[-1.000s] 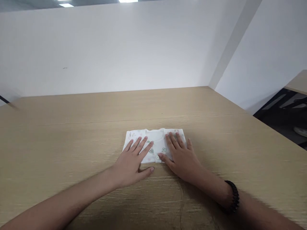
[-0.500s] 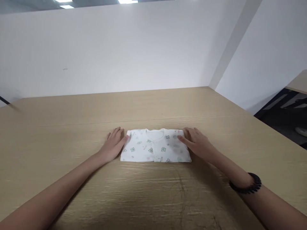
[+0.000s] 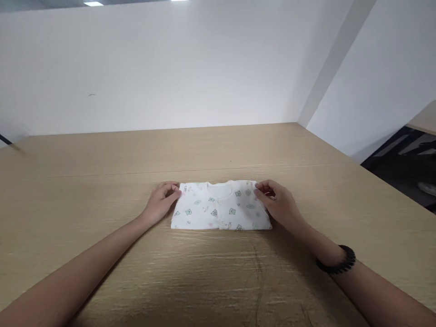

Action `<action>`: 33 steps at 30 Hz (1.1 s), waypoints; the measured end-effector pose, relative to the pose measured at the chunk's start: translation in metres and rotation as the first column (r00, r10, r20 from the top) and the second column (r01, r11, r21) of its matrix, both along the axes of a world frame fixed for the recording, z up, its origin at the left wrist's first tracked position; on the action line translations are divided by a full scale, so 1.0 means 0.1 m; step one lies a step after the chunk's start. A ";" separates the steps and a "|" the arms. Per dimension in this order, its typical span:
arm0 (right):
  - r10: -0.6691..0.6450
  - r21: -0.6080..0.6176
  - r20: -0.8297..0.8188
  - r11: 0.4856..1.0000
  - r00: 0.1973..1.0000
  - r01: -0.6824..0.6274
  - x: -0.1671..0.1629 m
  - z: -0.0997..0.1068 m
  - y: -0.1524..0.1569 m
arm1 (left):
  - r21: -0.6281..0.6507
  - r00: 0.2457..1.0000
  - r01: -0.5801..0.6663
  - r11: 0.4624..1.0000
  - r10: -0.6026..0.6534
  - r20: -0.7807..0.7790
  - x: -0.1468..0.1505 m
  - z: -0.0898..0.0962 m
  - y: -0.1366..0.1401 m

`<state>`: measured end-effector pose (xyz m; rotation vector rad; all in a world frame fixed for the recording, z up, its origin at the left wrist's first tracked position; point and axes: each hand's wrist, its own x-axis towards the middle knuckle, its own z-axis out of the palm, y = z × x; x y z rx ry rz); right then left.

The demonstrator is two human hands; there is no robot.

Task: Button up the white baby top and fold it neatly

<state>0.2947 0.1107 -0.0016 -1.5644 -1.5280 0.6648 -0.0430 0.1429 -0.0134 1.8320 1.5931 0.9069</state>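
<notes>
A small white baby garment (image 3: pixel 220 206) with a green and pink print lies folded into a flat rectangle in the middle of the wooden table (image 3: pixel 102 190), its neckline facing away from me. My left hand (image 3: pixel 161 202) pinches the garment's far left corner with curled fingers. My right hand (image 3: pixel 277 202) pinches the far right corner the same way; a black beaded bracelet (image 3: pixel 335 262) circles that wrist.
White partition walls (image 3: pixel 170 72) stand along the table's far edge and right side. Beyond the table's right edge lies a dark floor area (image 3: pixel 405 159) with another desk corner.
Both hands slid off the top of the garment outward to its left and right ends, then their fingers curled onto the far corners. The garment now shows fully.
</notes>
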 end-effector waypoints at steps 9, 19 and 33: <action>-0.058 -0.087 -0.416 0.996 0.907 0.023 0.09 -0.16 0.10 | -0.023 0.997 0.044 0.999 -0.043 0.061 -0.03 -0.05 0.05; 0.109 -0.063 -0.472 0.986 0.875 -0.157 0.15 -0.16 0.12 | -0.025 0.995 0.032 0.999 -0.029 0.099 -0.02 -0.06 0.05; 0.157 0.084 0.673 0.955 0.723 -0.285 0.00 -0.16 -0.06 | 0.075 0.998 -0.033 0.997 0.029 0.060 0.04 0.00 -0.06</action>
